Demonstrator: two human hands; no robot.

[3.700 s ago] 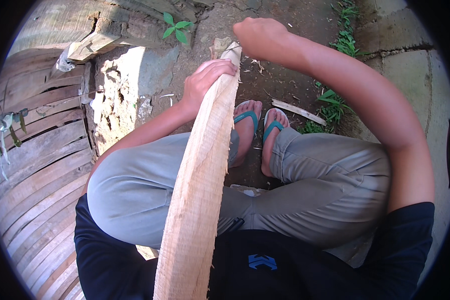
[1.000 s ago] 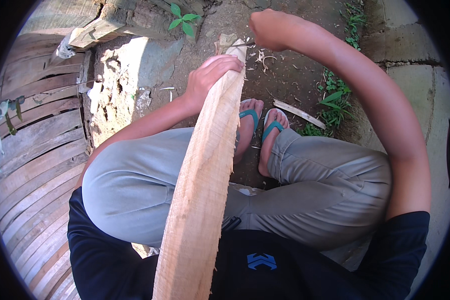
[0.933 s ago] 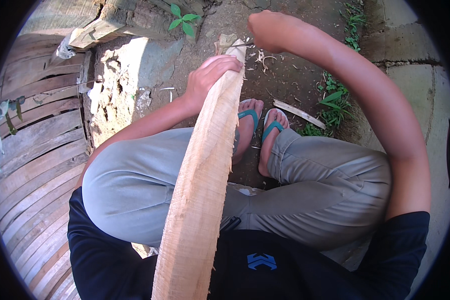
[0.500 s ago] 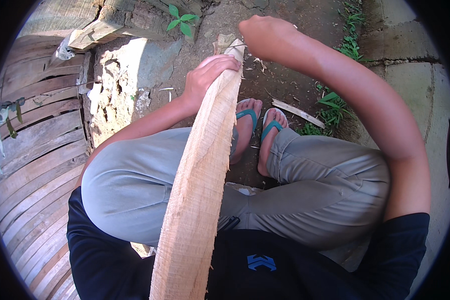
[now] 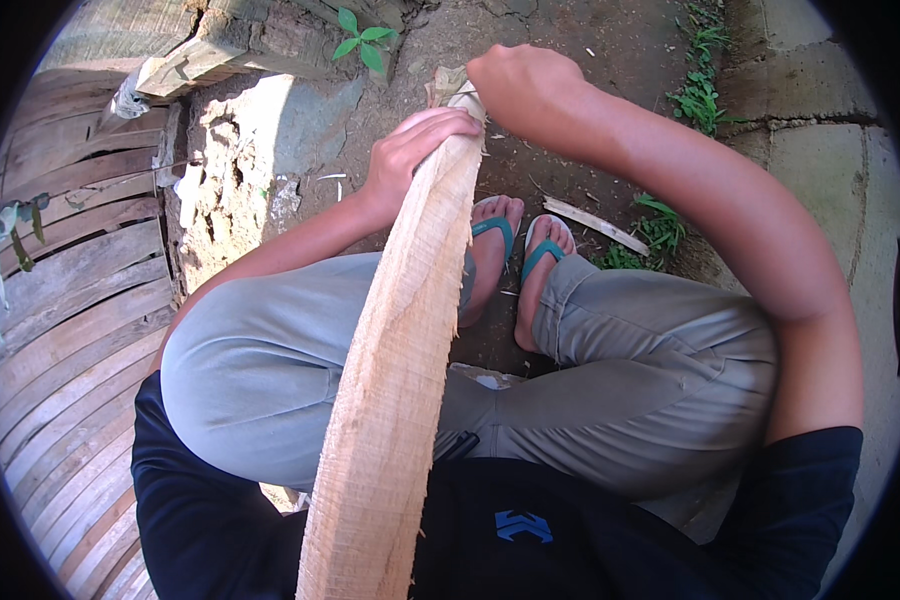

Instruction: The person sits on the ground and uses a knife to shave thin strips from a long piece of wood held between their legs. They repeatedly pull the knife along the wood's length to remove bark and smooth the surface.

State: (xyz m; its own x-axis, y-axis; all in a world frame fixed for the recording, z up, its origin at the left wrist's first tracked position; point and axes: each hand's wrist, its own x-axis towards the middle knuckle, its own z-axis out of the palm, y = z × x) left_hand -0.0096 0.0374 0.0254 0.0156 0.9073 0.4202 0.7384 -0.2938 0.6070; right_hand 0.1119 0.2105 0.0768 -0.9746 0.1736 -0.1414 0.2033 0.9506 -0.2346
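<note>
A long, pale wooden beam [image 5: 395, 340] with rough, splintery edges runs from my lap out past my knees, narrowing at its far end. My left hand [image 5: 415, 150] is closed over the beam's far part, fingers wrapped across the top. Just beyond it, my right hand [image 5: 525, 85] makes a fist at the tapered tip. A thin dark, blade-like edge [image 5: 463, 94] sticks out from that fist across the tip; its handle is hidden inside the hand.
Slatted wooden boards [image 5: 80, 330] line the left. A weathered timber [image 5: 210, 60] and a small green plant [image 5: 365, 40] stand at the far left. On the dirt lie wood shavings and a wood strip [image 5: 595, 226]. Grass and concrete slabs [image 5: 820, 190] border the right.
My right hand has shifted slightly to the left, closer to the beam's tip, carrying the thin dark edge with it. My left hand stays in place on the beam.
</note>
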